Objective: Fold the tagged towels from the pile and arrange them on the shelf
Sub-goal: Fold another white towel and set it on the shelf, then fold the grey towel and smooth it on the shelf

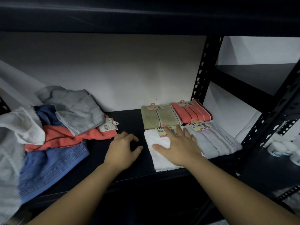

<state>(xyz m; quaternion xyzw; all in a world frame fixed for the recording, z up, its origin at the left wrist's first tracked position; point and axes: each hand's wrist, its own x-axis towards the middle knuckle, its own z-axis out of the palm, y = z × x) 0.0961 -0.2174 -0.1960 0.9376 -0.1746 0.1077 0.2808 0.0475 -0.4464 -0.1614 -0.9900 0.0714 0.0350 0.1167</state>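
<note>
1. On the dark shelf (129,117), at the front of four folded towels, we see the white towel (159,157) under the flat, spread right hand (177,146).
2. We see the left hand (122,146) beside it, loosely open, holding nothing.
3. Farther left we see the unfolded pile (53,127).

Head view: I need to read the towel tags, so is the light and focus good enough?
Head view: dim and soft; the shelf nearly black. The white towel tag reads "Face Towel" under the right hand; back-row tags blur; edges bow.
</note>
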